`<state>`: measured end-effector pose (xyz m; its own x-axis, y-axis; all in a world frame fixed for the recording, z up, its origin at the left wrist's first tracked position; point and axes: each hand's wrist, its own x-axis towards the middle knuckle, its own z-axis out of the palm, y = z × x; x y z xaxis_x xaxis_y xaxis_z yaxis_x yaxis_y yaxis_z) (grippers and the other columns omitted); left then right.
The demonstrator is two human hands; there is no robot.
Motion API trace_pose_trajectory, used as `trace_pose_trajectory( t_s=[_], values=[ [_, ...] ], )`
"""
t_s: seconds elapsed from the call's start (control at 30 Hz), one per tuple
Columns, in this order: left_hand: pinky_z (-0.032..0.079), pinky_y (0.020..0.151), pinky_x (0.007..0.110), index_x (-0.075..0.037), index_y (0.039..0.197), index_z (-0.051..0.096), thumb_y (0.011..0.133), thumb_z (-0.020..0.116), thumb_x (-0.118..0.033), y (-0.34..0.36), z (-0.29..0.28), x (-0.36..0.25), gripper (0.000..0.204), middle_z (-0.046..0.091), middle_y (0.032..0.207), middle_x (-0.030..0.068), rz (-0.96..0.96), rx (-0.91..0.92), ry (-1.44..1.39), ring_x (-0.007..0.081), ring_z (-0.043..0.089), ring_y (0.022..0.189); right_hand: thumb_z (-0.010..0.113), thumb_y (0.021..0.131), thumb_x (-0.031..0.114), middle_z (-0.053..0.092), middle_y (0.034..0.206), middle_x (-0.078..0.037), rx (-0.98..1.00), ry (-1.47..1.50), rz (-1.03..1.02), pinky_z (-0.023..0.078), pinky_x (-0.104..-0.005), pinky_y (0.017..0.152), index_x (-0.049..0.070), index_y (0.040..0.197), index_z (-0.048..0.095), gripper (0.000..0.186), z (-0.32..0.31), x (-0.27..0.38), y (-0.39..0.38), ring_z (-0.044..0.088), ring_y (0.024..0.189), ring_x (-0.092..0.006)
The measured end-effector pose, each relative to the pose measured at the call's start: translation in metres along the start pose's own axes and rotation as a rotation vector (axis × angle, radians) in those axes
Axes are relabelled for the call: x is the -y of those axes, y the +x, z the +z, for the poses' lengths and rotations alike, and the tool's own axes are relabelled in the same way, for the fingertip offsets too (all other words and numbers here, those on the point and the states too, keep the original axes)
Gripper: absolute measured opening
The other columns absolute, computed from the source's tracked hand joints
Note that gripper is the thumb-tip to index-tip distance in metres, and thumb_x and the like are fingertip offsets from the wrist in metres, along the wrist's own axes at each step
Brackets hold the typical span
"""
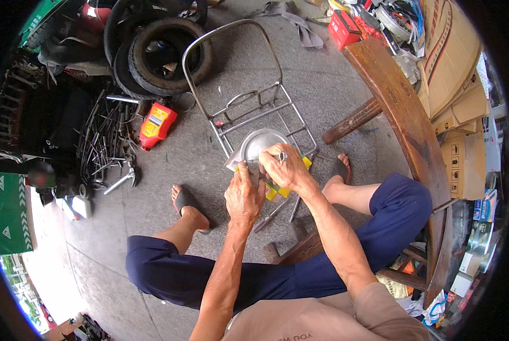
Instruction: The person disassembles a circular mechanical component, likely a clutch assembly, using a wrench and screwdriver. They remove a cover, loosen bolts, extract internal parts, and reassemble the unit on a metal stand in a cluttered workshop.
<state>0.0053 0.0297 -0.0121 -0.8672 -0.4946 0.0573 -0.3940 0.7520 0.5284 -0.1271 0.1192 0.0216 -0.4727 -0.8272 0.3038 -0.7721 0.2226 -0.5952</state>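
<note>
A silver round metal part (260,142), domed and with a flat corner at its left, sits between my feet at the near end of a tubular metal rack (254,116). My left hand (244,196) is at its near edge, fingertips pressed on the metal and thumb tucked beside them. My right hand (288,169) is closed round a metal tool (282,156) whose round end sticks out by the knuckles; the rest is hidden under the fingers. Yellow pieces (272,192) show beneath the hands. A thin rod-like tool (272,214) lies just nearer, partly behind my left wrist.
To the left lie a red and yellow bottle (158,125), a hammer (121,182) and a heap of metal tools (102,136). Tires (166,57) rest behind them. A wooden bench (399,102) stands at right, with cardboard (445,62) and a red box (344,29) beyond.
</note>
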Motion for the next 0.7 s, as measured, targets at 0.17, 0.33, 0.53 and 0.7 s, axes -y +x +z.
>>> trace_pose_trajectory(
  t_s=[0.17,0.33,0.53,0.7],
  values=[
    [0.054,0.069,0.045,0.008,0.130,0.041,0.076,0.070,-0.020,0.000,0.001,0.000,0.067,0.061,0.101,0.0239,-0.028,-0.019,-0.015,0.0377,0.065,0.085,0.046,0.085,0.020,0.058,0.057,-0.010,0.103,0.547,0.523,0.044,-0.0317,0.043,0.000,0.067,0.057,0.029,-0.010,0.005,0.005,0.058,0.044,-0.0197],
    [0.053,0.070,0.046,0.008,0.131,0.042,0.077,0.069,-0.019,-0.003,0.002,0.002,0.067,0.061,0.103,0.0252,-0.059,-0.013,-0.037,0.0393,0.065,0.085,0.043,0.086,0.023,0.058,0.057,-0.008,0.206,0.897,0.865,0.044,-0.0256,0.038,-0.001,0.067,0.059,0.035,-0.021,0.002,0.007,0.056,0.042,-0.0140],
    [0.053,0.069,0.048,0.008,0.133,0.039,0.078,0.069,-0.019,-0.007,0.005,-0.006,0.069,0.059,0.107,0.0259,-0.092,-0.029,-0.028,0.0407,0.065,0.083,0.050,0.089,0.033,0.066,0.066,-0.010,0.136,0.767,0.810,0.043,-0.0239,0.039,-0.001,0.083,0.067,0.039,-0.039,0.026,0.004,0.061,0.047,-0.0145],
    [0.053,0.068,0.048,0.007,0.133,0.039,0.079,0.069,-0.018,-0.004,0.003,-0.014,0.067,0.060,0.104,0.0235,-0.122,-0.023,-0.002,0.0401,0.065,0.081,0.045,0.095,0.036,0.067,0.067,-0.013,-0.024,0.377,0.645,0.049,-0.0305,0.048,-0.001,0.094,0.067,0.043,-0.054,0.038,0.003,0.064,0.053,-0.0203]
  ],
)
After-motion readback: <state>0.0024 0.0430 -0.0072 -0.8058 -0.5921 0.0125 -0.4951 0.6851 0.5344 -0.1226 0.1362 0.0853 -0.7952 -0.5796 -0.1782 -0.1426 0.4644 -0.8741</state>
